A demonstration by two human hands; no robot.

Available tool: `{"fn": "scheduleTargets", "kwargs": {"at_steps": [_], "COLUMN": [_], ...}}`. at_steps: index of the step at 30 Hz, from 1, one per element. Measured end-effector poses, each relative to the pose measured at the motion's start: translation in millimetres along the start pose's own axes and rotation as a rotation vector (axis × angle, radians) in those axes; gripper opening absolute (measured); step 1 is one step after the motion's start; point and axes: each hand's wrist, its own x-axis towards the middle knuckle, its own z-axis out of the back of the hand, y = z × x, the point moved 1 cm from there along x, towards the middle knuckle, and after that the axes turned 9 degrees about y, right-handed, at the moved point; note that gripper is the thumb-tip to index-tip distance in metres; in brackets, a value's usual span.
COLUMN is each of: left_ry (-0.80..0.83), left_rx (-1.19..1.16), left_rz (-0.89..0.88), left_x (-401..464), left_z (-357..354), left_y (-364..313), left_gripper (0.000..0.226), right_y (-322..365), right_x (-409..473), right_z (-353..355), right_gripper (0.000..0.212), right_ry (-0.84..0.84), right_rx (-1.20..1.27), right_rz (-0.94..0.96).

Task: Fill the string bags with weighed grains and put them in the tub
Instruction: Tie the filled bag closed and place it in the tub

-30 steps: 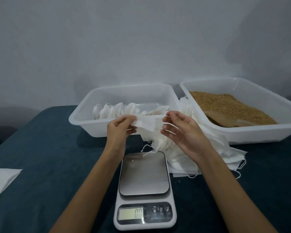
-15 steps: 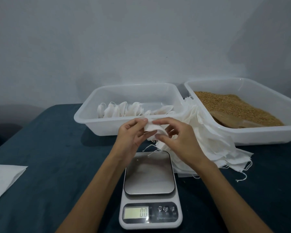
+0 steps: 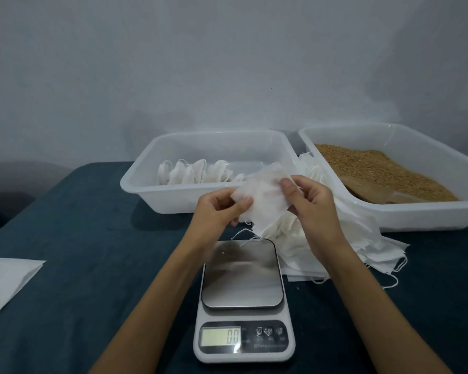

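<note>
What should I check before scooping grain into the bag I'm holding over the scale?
1. Empty white fabric string bag held by both hands: ok, left hand and right hand pinch its edges.
2. Bag mouth opened: cannot tell.
3. Steel-topped white digital kitchen scale platform bare: ok.
4. Display at zero: ok.
5. Brown grain available in the right translucent plastic tub: ok, brown scoop lies in it.
6. Room in the left translucent plastic tub beside the filled bags: ok.
</note>
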Motion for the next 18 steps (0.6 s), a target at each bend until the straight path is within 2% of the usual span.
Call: {"fn": "scheduleTargets", "kwargs": {"at_steps": [4,6,9,11,14,18], "left_ry": [0.059,0.037,-0.023,-0.043,-0.021,0.048], "left_rx": [-0.044,-0.055,-0.077,-0.077,-0.069,-0.088], "left_rz": [0.010,0.000,0.005,-0.003,-0.057,-0.069], "left_x": [-0.4,-0.3,0.0,0.0,-1.4,-2.9], "left_z": [-0.2,0.0,0.5,-0.9,-5.4,-7.3], "left_y": [-2.7,-2.6,-2.5,-2.2,-2.9,-2.6], "left_gripper": [0.028,0.028,0.034,0.034,0.035,0.040], "right_y": [1.4,-0.8,-1.4,-2.4,-4.1,-5.6], "right_x": [1.1,0.9,-2.7,-5.3,-7.1,-9.1], "right_z": [3.0,1.8,-1.7,-7.3,-19.8,-23.2], "right_gripper": [0.017,0.011,0.018,0.016,0.022,0.037], "right_ry": [-0.075,-0.136,-0.228,-0.115,0.123,0.260], "right_rx": [0.041,-0.131,-0.424,-0.369,-0.232,-0.203], "right_rz": [-0.015,0.037,0.200,0.248,0.117,0.021]}}
